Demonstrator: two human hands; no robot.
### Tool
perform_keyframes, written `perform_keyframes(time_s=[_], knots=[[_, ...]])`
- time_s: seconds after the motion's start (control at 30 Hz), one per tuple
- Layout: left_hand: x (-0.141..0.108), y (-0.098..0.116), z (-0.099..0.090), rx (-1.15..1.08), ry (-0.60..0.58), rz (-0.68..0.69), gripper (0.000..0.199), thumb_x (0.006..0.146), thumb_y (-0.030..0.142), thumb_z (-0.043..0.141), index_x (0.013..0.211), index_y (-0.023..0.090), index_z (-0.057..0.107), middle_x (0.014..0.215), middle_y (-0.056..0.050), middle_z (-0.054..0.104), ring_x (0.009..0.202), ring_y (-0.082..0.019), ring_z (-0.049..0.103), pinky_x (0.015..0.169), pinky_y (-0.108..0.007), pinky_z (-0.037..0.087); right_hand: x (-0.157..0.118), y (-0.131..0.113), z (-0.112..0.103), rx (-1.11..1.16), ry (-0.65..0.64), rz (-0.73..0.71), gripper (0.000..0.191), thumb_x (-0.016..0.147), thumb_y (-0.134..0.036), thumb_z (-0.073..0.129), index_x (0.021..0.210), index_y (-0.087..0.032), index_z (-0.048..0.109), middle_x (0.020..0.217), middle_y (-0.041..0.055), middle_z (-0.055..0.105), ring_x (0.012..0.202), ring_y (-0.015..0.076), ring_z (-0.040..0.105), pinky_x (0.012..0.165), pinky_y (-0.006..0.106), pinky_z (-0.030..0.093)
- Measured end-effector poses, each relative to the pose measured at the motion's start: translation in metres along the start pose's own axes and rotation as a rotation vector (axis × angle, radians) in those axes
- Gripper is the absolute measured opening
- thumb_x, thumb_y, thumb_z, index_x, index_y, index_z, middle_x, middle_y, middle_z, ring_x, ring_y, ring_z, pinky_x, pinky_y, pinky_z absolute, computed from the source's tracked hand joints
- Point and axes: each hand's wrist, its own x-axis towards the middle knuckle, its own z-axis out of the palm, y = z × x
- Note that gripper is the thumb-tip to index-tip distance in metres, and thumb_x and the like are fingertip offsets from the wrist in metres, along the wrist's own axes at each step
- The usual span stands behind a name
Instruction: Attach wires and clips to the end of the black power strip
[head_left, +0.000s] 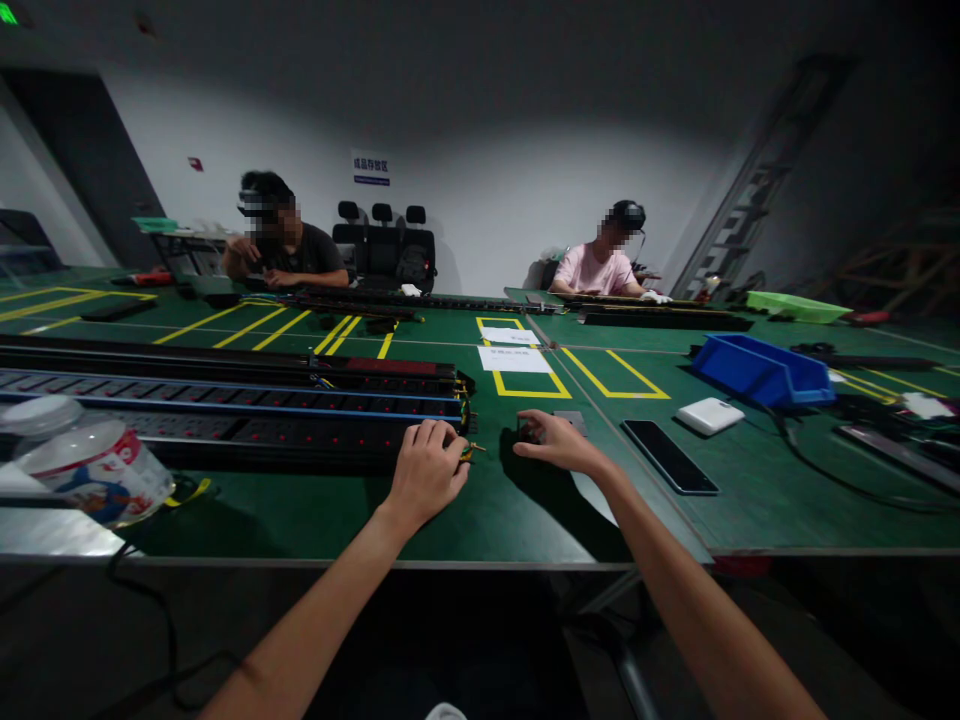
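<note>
My left hand (430, 470) lies over the right end of the nearest black power strip (330, 436), fingers bent around its edge. Thin yellow and green wires (471, 452) stick out beside those fingertips. To the right, my right hand (556, 440) hovers just above the green table (495, 520), thumb and fingers apart in a curve. Its inner fingers are dark and hard to make out. Just behind it lies a small grey metal plate (573, 421). More long strips with a blue edge (300, 397) run parallel behind the nearest one.
A clear plastic jar (105, 470) stands at the left. On the right are a phone (667, 456), a white case (709, 415), a blue bin (761, 372) and a black cable (832, 482). White paper sheets (514, 359) lie ahead. Two people (296, 250) sit across the table.
</note>
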Motion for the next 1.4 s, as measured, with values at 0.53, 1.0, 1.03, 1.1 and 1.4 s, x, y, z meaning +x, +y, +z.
perform_keyframes(time_s=[0.53, 1.0, 1.03, 1.1, 1.4], knots=[[0.001, -0.002, 0.008, -0.017, -0.005, 0.016, 0.012, 0.087, 0.023, 0.061, 0.094, 0.022, 0.070, 0.104, -0.008, 0.064, 0.105, -0.027, 0.050, 0.088, -0.044, 0.039, -0.002, -0.076, 0.051, -0.243, 0.080, -0.145, 0.020, 0.098, -0.024, 0.046, 0.098, -0.020, 0.066, 0.089, 0.0089, 0.068, 0.086, 0.0217, 0.065, 0.076, 0.030, 0.046], [0.003, -0.003, 0.013, 0.035, -0.025, 0.055, 0.012, 0.089, 0.022, 0.059, 0.089, 0.021, 0.070, 0.097, -0.006, 0.065, 0.102, -0.025, 0.049, 0.084, -0.042, 0.038, 0.036, -0.070, 0.052, 0.467, -0.353, 0.263, 0.026, 0.084, -0.041, 0.068, 0.078, -0.017, 0.061, 0.057, -0.0020, 0.059, 0.045, 0.0071, 0.048, 0.039, 0.017, 0.034], [0.003, -0.002, 0.013, 0.042, -0.025, 0.060, 0.011, 0.089, 0.022, 0.059, 0.089, 0.021, 0.070, 0.096, -0.006, 0.065, 0.102, -0.025, 0.049, 0.084, -0.042, 0.038, 0.037, -0.070, 0.050, 0.468, -0.374, 0.279, 0.024, 0.084, -0.040, 0.068, 0.080, -0.017, 0.062, 0.057, -0.0031, 0.058, 0.044, 0.0059, 0.046, 0.039, 0.016, 0.032], [0.002, -0.002, 0.014, 0.055, -0.020, 0.068, 0.011, 0.089, 0.021, 0.058, 0.091, 0.020, 0.070, 0.096, -0.006, 0.065, 0.101, -0.025, 0.049, 0.084, -0.041, 0.038, 0.039, -0.069, 0.049, 0.472, -0.410, 0.288, 0.023, 0.083, -0.039, 0.068, 0.088, -0.017, 0.063, 0.056, -0.0051, 0.055, 0.042, 0.0044, 0.042, 0.039, 0.015, 0.028], [0.003, -0.004, 0.016, 0.090, -0.031, 0.114, 0.014, 0.092, 0.022, 0.056, 0.088, 0.018, 0.068, 0.091, -0.007, 0.061, 0.096, -0.024, 0.049, 0.081, -0.040, 0.037, 0.044, -0.058, 0.054, 0.492, -0.415, 0.272, 0.033, 0.078, -0.045, 0.072, 0.083, -0.016, 0.058, 0.055, -0.0066, 0.051, 0.042, 0.0039, 0.035, 0.040, 0.018, 0.019]])
